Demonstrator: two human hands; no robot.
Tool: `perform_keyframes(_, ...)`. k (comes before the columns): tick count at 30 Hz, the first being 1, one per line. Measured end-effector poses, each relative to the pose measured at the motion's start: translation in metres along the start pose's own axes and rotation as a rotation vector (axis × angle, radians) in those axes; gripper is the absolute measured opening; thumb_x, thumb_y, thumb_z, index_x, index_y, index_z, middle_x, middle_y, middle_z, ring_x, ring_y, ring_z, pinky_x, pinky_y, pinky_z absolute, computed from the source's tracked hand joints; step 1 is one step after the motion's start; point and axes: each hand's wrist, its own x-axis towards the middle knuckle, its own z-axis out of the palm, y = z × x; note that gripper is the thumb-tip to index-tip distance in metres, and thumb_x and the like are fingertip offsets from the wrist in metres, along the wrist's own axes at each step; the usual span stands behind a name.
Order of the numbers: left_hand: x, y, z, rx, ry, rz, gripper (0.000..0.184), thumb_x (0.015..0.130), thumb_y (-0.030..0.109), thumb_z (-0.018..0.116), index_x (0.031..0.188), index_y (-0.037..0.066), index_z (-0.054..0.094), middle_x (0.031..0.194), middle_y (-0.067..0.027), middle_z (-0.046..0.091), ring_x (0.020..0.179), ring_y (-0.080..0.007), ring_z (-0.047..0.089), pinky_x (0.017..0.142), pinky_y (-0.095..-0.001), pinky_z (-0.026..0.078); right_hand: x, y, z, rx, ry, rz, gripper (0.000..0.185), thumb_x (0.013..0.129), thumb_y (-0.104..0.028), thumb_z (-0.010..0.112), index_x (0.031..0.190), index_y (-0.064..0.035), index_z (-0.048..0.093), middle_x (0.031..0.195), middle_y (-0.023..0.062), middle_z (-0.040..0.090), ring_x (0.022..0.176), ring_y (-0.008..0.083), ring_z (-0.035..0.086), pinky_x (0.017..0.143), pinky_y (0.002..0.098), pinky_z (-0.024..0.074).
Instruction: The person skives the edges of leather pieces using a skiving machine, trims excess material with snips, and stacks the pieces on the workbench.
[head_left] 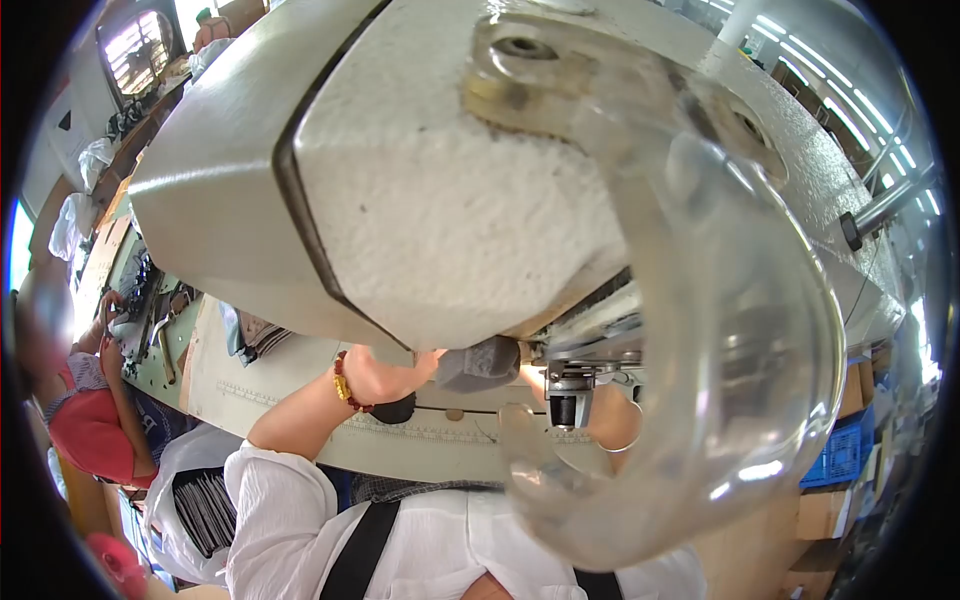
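A large white sewing machine head (450, 190) fills the middle of the view and hides part of the work. Below it, my left hand (395, 375), with a beaded bracelet at the wrist, has its fingers closed at the edge of a grey piece of cloth (480, 364). The cloth lies beside the needle and presser area (568, 395). Behind that metal part is my right hand (610, 415), with a bangle at the wrist; its fingers are mostly hidden. A dark rounded piece (395, 410) lies under my left wrist.
A clear plastic guard (740, 300) curves close in front on the right. The pale table (440, 455) carries a printed ruler. Folded cloth (255, 335) lies at left. Another person in red (100, 430) works at a neighbouring bench. A blue crate (838, 455) stands right.
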Motion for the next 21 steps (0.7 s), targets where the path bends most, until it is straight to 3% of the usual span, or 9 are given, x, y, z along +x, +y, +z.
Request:
perform_keyframes(8, 0.007, -0.008, -0.003, 0.161, -0.102, 0.161, 0.024, 0.075, 0.007, 0.079, 0.097, 0.006, 0.073, 0.104, -0.0107, 0.072, 0.091, -0.0294, 0.071, 0.079, -0.0400, 0.057, -0.001, 0.004, -0.002, 0.021, -0.022, 0.002, 0.021, 0.081, 0.002, 0.060, 0.098, -0.0022, 0.072, 0.103, 0.0154, 0.072, 0.086, 0.0278, 0.067, 0.079, 0.0400, 0.0548)
perform_keyframes(11, 0.031, 0.008, -0.012, 0.236, 0.122, 0.255, 0.026, 0.075, 0.008, 0.081, 0.099, 0.006, 0.073, 0.106, -0.0107, 0.071, 0.095, -0.0291, 0.070, 0.082, -0.0404, 0.056, 0.004, 0.007, -0.004, 0.019, -0.018, 0.001, 0.021, 0.081, 0.003, 0.060, 0.097, -0.0019, 0.072, 0.102, 0.0158, 0.072, 0.085, 0.0275, 0.067, 0.078, 0.0392, 0.0545)
perform_keyframes(16, 0.045, 0.016, -0.019, 0.252, 0.177, 0.254, 0.022, 0.078, 0.007, 0.079, 0.099, 0.007, 0.073, 0.106, -0.0125, 0.070, 0.101, -0.0288, 0.067, 0.088, -0.0426, 0.054, 0.024, -0.005, -0.013, 0.064, 0.000, 0.019, 0.021, 0.081, 0.006, 0.058, 0.095, -0.0015, 0.071, 0.100, 0.0164, 0.072, 0.083, 0.0269, 0.066, 0.077, 0.0379, 0.0539)
perform_keyframes(18, 0.048, 0.019, -0.024, 0.246, 0.184, 0.254, 0.021, 0.078, 0.007, 0.078, 0.098, 0.006, 0.073, 0.105, -0.0135, 0.069, 0.102, -0.0291, 0.067, 0.089, -0.0432, 0.054, 0.028, -0.017, -0.020, 0.221, -0.005, 0.050, 0.021, 0.081, 0.007, 0.058, 0.095, -0.0013, 0.071, 0.099, 0.0167, 0.072, 0.082, 0.0267, 0.066, 0.077, 0.0374, 0.0537)
perform_keyframes(20, 0.050, 0.011, -0.032, -0.256, 0.061, -0.084, 0.021, 0.083, 0.006, 0.074, 0.103, 0.004, 0.070, 0.109, -0.0128, 0.068, 0.102, -0.0250, 0.067, 0.091, -0.0407, 0.053, 0.033, -0.033, -0.032, 0.651, 0.008, 0.100, 0.021, 0.081, 0.008, 0.057, 0.094, -0.0011, 0.071, 0.099, 0.0169, 0.072, 0.082, 0.0264, 0.066, 0.077, 0.0369, 0.0535)
perform_keyframes(21, 0.035, -0.013, -0.012, -0.466, 0.179, -0.316, 0.022, 0.086, 0.005, 0.071, 0.108, 0.003, 0.068, 0.112, -0.0111, 0.068, 0.103, -0.0226, 0.066, 0.093, -0.0390, 0.053, 0.037, -0.040, -0.040, 1.032, 0.055, 0.098, 0.016, 0.086, 0.000, 0.057, 0.094, -0.0038, 0.071, 0.100, 0.0189, 0.072, 0.080, 0.0272, 0.063, 0.075, 0.0366, 0.0521)
